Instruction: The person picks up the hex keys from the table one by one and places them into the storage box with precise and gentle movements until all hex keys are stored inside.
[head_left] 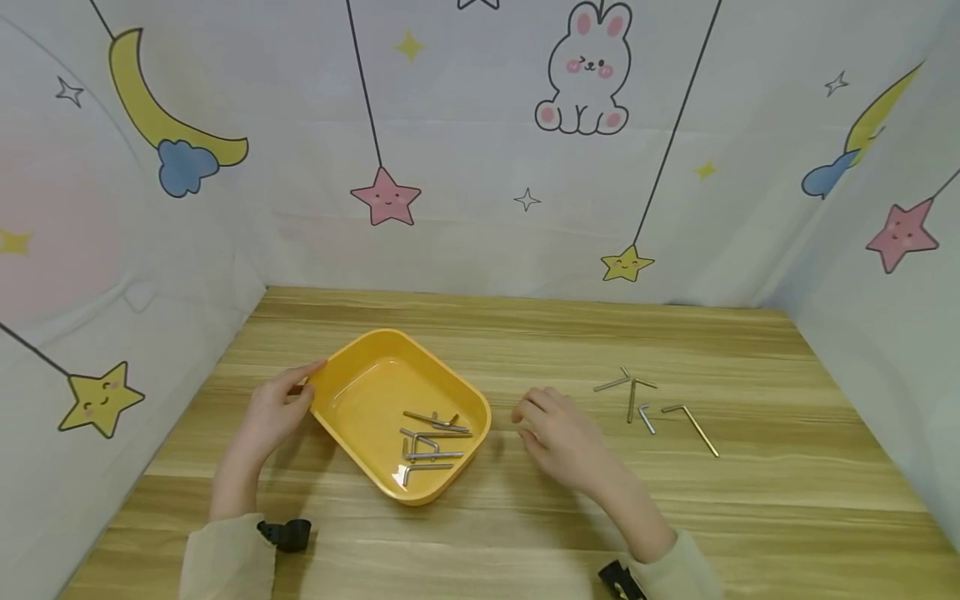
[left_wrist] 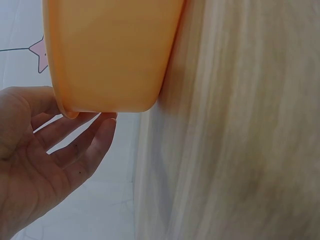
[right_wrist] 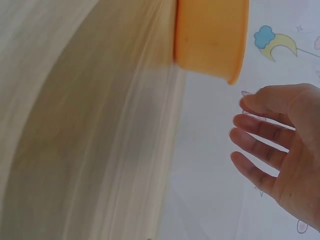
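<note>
Yellow tray point(head_left: 367, 400) lies on the tabletop point(head_left: 795, 525), between the hands. Left hand point(head_left: 270, 417): fingers grip its corner, presumably to steady it. Hex keys inside point(head_left: 442, 455) lie toward the right fingers. Right hand point(head_left: 558, 437): fingers loosely curved, moderately parted, holding nothing; loose keys point(head_left: 701, 432) beyond, probably within easy reach.

The head view looks forward and down over the surface point(head_left: 795, 508); both wrist views, close, low and rolled sideways, share the yellow tray point(left_wrist: 115, 55).
</note>
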